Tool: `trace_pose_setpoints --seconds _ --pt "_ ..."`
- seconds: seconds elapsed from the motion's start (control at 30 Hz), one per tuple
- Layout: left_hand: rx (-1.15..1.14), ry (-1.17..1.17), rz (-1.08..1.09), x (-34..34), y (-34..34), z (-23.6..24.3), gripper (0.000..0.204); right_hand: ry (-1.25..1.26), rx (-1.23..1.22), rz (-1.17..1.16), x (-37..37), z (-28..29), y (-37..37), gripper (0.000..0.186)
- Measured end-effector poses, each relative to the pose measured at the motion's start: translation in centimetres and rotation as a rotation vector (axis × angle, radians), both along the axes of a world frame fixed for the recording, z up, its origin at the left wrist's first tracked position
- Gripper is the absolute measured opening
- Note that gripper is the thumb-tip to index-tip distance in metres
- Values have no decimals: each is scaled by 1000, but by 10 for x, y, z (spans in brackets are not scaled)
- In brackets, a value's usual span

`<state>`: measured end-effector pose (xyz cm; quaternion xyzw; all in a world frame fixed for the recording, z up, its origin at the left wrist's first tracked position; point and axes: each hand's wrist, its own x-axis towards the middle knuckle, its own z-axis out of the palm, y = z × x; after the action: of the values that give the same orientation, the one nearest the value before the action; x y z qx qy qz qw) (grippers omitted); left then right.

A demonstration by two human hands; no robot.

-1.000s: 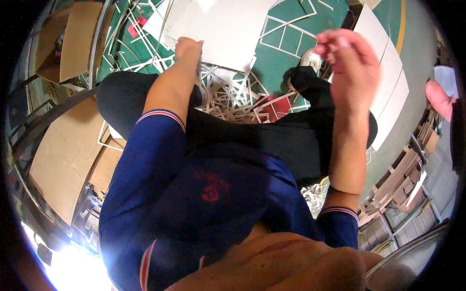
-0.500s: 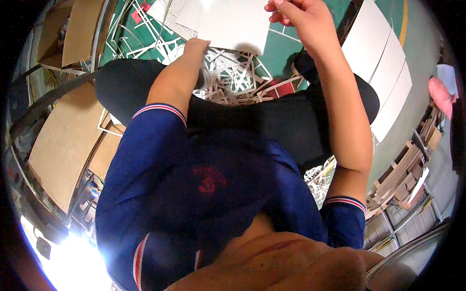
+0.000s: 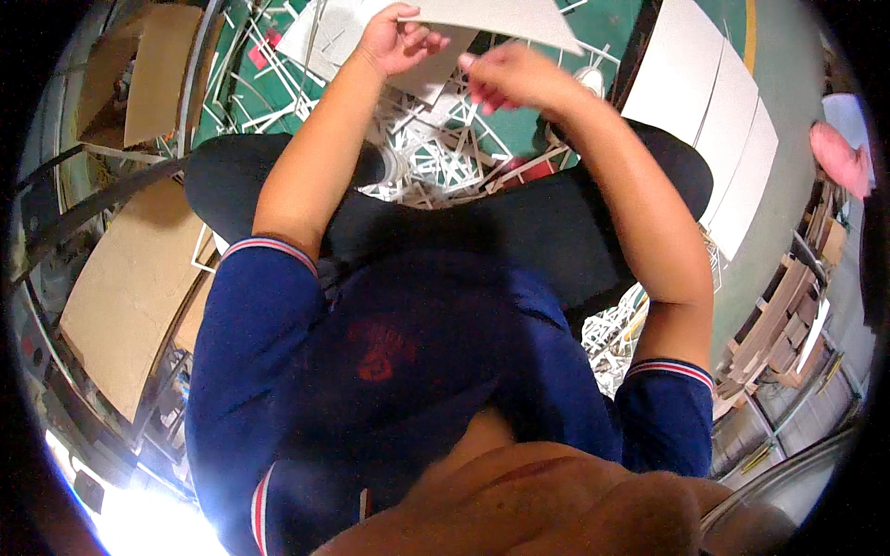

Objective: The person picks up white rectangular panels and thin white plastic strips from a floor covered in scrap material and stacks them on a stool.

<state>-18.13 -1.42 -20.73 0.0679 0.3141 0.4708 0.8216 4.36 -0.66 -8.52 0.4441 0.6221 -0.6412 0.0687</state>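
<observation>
- Pinching the white board's (image 3: 505, 20) corner, apparently: left hand (image 3: 403, 42). Right hand (image 3: 514, 76) apart, grip unclear.
- Risk: one-sided support could drop it onto white strips (image 3: 450, 144).

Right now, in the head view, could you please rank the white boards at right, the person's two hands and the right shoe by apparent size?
1. White boards
2. Left hand and right hand: too alike to rank, the right being blurred
3. Right shoe
</observation>
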Motion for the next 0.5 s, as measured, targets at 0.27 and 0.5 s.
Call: trace_pose_setpoints --seconds 0.27,0.5 --pt "197 202 -162 88 2 133 31 845 -219 -1060 29 7 26 41" --pt "575 201 -282 167 -26 184 48 1023 -101 -1306 93 66 13 32"
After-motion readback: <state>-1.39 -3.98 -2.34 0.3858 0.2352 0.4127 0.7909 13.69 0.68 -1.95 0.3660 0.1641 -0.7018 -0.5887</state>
